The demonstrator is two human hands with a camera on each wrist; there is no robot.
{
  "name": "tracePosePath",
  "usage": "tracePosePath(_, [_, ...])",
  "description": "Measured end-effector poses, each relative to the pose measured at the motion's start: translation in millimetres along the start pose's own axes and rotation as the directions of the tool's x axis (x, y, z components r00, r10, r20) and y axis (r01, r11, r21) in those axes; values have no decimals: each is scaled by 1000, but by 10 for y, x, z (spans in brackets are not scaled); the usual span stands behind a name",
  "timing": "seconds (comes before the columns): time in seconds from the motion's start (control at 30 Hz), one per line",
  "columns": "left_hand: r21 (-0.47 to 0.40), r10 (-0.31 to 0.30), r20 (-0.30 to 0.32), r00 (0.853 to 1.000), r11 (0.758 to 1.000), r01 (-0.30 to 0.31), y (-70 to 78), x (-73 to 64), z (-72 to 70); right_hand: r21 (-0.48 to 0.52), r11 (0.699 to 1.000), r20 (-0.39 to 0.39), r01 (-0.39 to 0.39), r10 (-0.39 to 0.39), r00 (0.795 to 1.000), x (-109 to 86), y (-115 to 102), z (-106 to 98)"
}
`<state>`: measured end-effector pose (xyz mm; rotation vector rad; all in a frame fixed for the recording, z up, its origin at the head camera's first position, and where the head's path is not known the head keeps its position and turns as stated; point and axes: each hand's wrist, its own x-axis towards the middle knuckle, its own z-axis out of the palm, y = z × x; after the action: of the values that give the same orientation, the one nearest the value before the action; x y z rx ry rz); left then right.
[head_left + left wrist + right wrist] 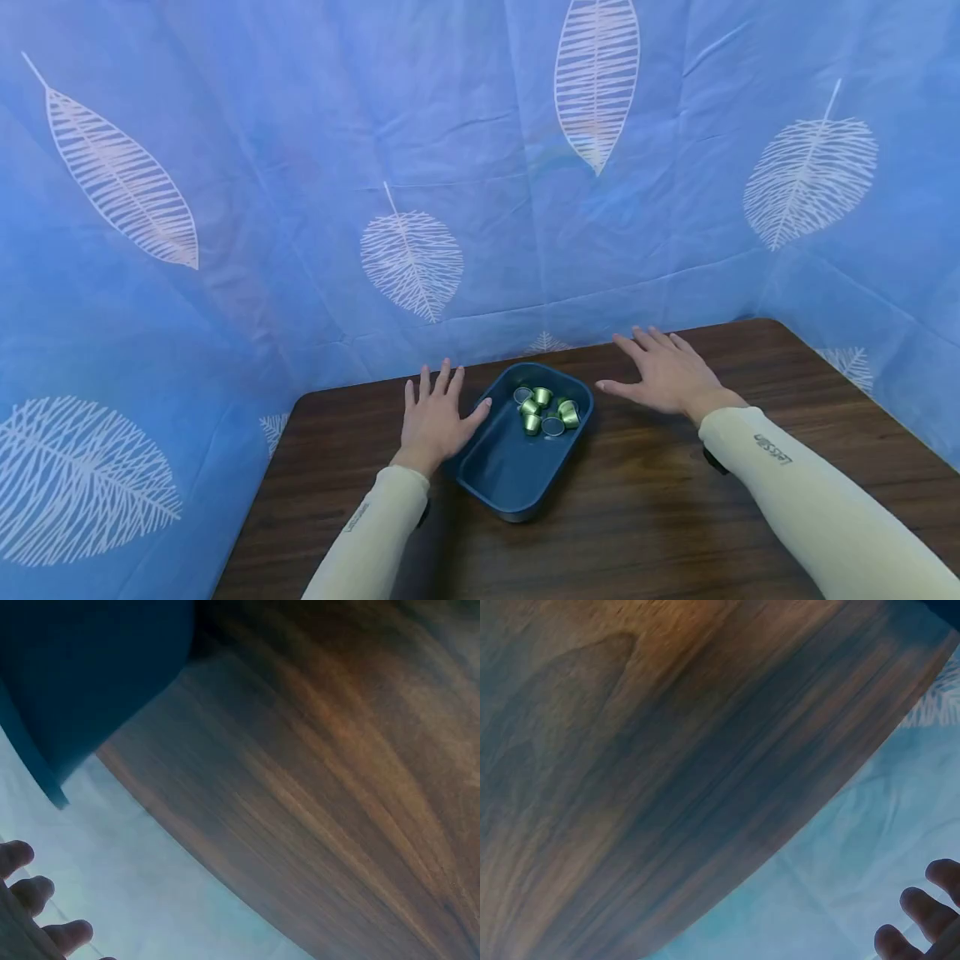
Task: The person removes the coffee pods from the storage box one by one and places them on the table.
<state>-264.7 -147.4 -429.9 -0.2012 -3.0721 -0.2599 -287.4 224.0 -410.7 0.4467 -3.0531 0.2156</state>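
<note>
A dark blue rectangular tray sits on the table, with several green coffee capsules gathered toward its far end. Some capsules lie on their sides, and others show their flat lids. My left hand, fingers spread, hovers at the tray's left side, its thumb overlapping the rim in the head view. The left wrist view shows the tray's outer wall and a few left fingertips. To the right of the tray, apart from it, my right hand is stretched out with nothing in it. Its fingertips appear in the right wrist view.
The dark wood table has rounded far corners and a back edge just beyond both hands. Behind and beside it hangs a blue curtain with white leaf prints. Cream sleeves cover both forearms.
</note>
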Motion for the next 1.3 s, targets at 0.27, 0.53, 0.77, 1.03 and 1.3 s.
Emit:
tracePosePath(0.27, [-63,53,-31,998,997,-55,2,-168,46,21,998,-9,51,-51,999,4,-132,68])
tracePosePath(0.53, [-94,90,-58,994,991,-96,53,-377,91,108,989,-27,103,-101,995,-64,-213,125])
tracePosePath(0.77, [-86,104,-91,990,990,-112,103,-613,122,141,976,-48,165,-160,986,-109,-345,153])
tracePosePath(1.03, [-57,118,-66,991,991,-122,186,-879,248,144,971,-56,192,-186,981,-97,-441,195])
tracePosePath(1.3, [-83,137,-31,990,987,-139,247,-1007,303,138,965,-53,224,-219,974,-112,-469,246])
